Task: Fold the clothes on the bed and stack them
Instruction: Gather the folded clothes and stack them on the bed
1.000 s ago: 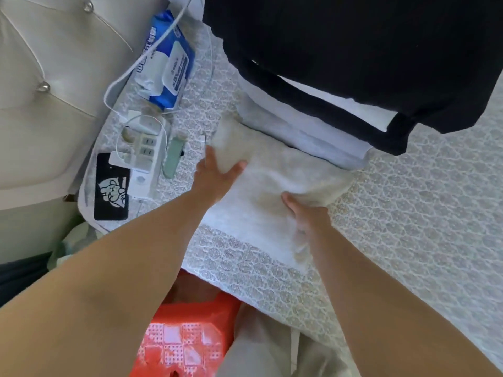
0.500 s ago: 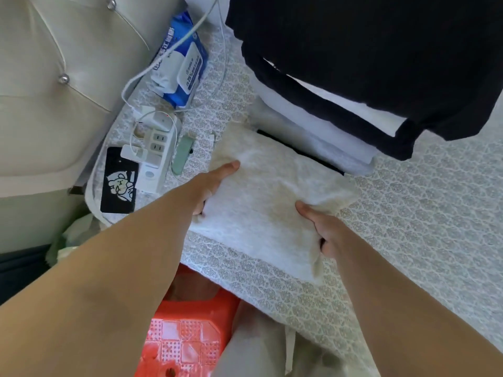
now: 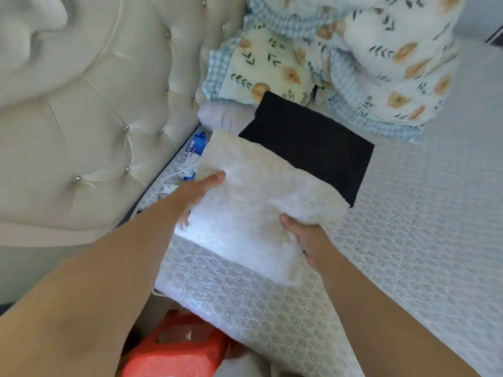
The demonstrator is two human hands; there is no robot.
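Both hands gripped the folded white garment [image 3: 255, 210], the left hand [image 3: 194, 195] at its near-left edge, the right hand [image 3: 307, 240] at its near-right. It hung partly over the folded black garment [image 3: 313, 148] just beyond, long axis toward the headboard [image 3: 109, 118].

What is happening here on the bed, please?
A person is folding clothes on the bed. Both hands hold a folded white garment: the left hand has its grip on the left edge, the right hand on the near right edge. The garment partly covers a folded black garment lying on the bed, so it seems about to be stacked there. A floral quilt lies behind.
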